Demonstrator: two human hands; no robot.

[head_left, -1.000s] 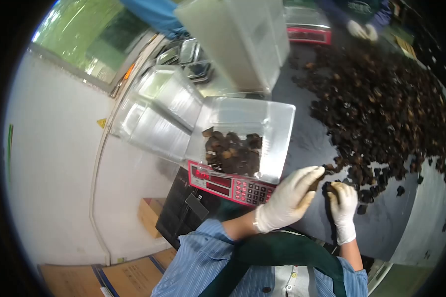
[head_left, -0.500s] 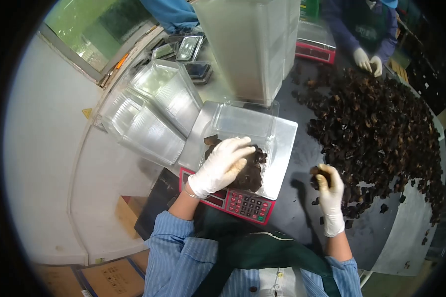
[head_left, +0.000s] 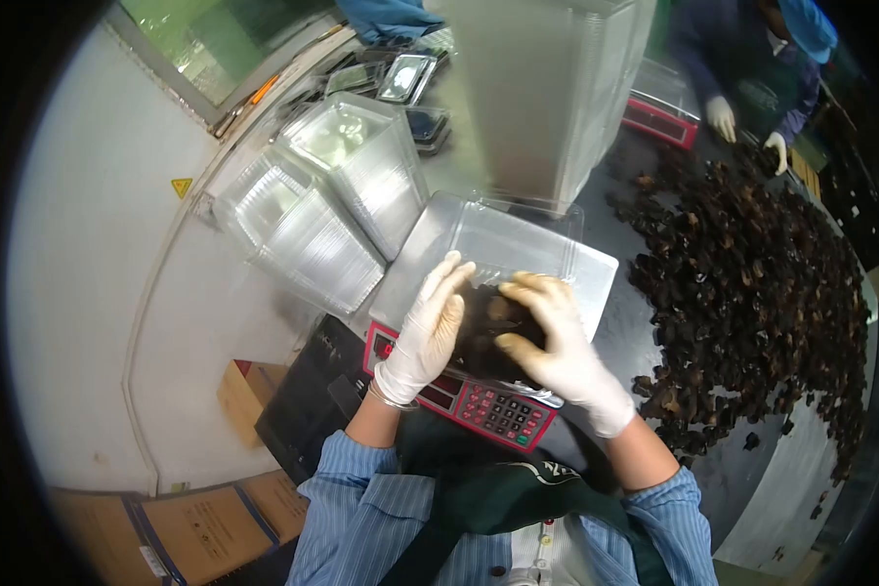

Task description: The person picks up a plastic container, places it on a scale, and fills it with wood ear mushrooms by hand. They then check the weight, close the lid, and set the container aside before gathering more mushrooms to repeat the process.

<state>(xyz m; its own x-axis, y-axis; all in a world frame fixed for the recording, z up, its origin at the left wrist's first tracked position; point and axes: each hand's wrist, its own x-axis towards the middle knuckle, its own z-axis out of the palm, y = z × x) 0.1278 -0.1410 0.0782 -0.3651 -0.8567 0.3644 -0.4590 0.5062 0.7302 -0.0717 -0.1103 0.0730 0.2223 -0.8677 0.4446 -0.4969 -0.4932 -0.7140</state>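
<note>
Both white-gloved hands are over a clear plastic clamshell box [head_left: 523, 232] on a digital scale [head_left: 503, 418]. Dark, curled dried pieces [head_left: 490, 337], resembling black fungus, fill the box between them. My left hand [head_left: 425, 332] rests along the box's left side, fingers stretched out and thumb apart. From the right, my right hand [head_left: 566, 356] reaches over the pieces, its thumb and fingers spread and slightly blurred. The box's lid lies folded back on the far part of the scale's metal plate.
A large heap of the same dark pieces [head_left: 742, 303] covers the table at right. Tall box stacks [head_left: 537, 98] stand behind the scale, and more stacked boxes [head_left: 313, 225] lean at left. Across the table, a gloved person [head_left: 752, 68] works near a second scale [head_left: 659, 120].
My right hand has moved left from the heap's edge to the box, its fingers now spread. My left hand has shifted to the box's left side. The head view has shifted slightly.
</note>
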